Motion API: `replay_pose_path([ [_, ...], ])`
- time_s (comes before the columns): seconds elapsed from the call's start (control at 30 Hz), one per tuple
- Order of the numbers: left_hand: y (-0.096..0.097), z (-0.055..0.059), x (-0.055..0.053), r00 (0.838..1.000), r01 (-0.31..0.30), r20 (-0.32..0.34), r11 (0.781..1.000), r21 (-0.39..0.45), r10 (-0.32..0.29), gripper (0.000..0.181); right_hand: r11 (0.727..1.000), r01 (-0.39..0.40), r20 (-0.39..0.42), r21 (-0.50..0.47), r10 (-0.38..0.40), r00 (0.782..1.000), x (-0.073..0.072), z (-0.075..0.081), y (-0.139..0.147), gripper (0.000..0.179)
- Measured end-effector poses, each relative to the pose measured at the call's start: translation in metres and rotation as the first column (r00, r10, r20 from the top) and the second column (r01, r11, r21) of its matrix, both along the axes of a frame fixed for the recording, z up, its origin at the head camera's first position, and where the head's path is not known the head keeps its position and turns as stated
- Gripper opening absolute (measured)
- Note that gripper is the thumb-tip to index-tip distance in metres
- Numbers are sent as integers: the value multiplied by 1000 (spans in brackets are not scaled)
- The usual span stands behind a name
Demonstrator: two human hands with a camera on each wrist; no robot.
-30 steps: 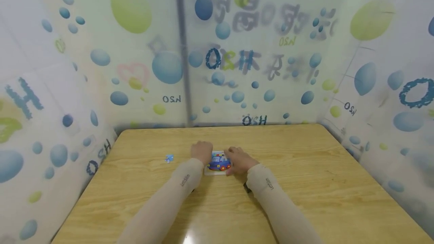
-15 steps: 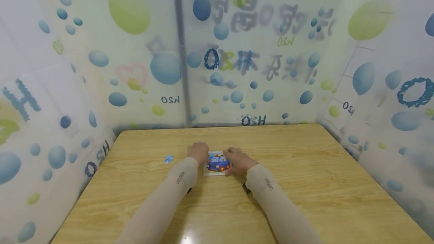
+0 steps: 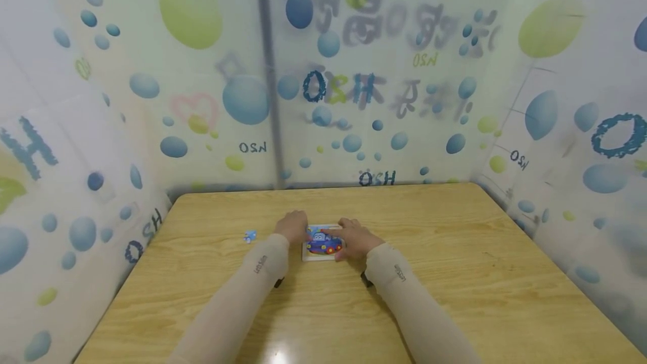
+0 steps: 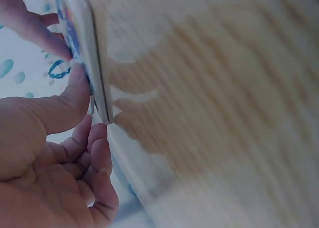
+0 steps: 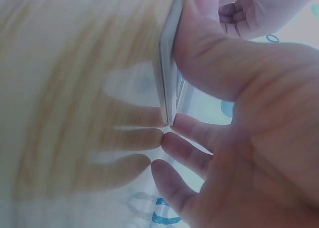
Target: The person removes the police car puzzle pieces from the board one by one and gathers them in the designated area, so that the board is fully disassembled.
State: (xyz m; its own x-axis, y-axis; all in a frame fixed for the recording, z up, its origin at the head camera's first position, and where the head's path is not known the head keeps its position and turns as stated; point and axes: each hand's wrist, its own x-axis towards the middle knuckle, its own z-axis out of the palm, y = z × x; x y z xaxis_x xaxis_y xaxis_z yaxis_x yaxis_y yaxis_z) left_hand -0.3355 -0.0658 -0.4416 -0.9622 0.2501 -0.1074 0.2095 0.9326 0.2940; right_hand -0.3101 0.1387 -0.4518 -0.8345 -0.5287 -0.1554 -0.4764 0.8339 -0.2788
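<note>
your right hand (image 3: 358, 239) has now stretched one finger over the puzzle (image 3: 321, 247) on the surface (image 3: 323, 308), others spread, probably pressing it. your left hand (image 3: 292, 226) bends its fingers at the edge; whether pinching, i cannot tell.

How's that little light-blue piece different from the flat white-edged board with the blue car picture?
The board is bigger than the piece. The board is rectangular; the piece has an uneven outline. The left hand and right hand touch the board; the piece lies untouched. Both show blue.
</note>
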Motion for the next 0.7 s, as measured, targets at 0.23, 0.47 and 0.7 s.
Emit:
replay_pose_path([
  [0.23,-8,-4,-6,998,22,63,996,91,-28,31,999,17,-4,29,-16,1000,1,0,-1,72],
  [0.47,-12,2,-5,995,9,95,981,196,-28,22,999,41,14,18,-41,999,1,2,0,73],
  [0.7,-18,0,-4,988,-37,154,941,337,-17,24,999,46,20,24,-46,999,2,3,0,72],
])
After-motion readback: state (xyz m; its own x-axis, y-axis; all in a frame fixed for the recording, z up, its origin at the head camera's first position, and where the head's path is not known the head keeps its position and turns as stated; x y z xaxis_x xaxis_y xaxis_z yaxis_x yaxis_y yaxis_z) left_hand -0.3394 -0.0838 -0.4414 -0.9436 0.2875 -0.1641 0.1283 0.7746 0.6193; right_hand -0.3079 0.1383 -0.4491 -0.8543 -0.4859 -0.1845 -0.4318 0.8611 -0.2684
